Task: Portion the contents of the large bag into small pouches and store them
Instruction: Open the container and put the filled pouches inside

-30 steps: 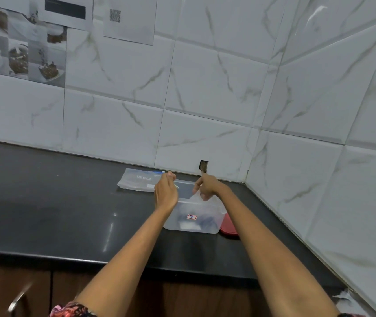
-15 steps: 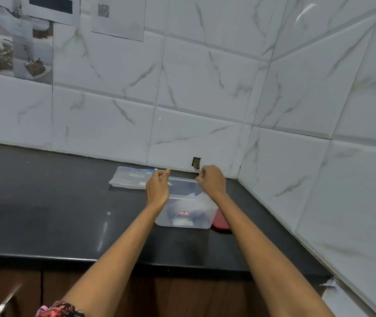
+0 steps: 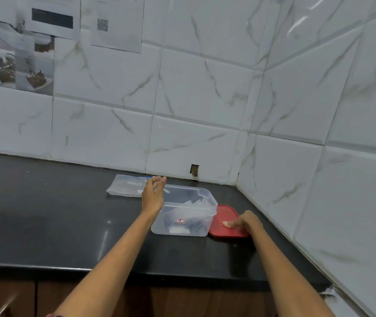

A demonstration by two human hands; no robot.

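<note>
The left hand (image 3: 153,195) hovers over the near-left rim of the clear tub (image 3: 183,216), fingers loosely spread and holding nothing. The right hand (image 3: 246,223) rests on the red lid (image 3: 224,219) lying just right of the tub, thumb on top. Pouches (image 3: 196,205) sit inside the tub; the big bag (image 3: 128,185) lies flat behind it on the counter (image 3: 45,213).
</note>
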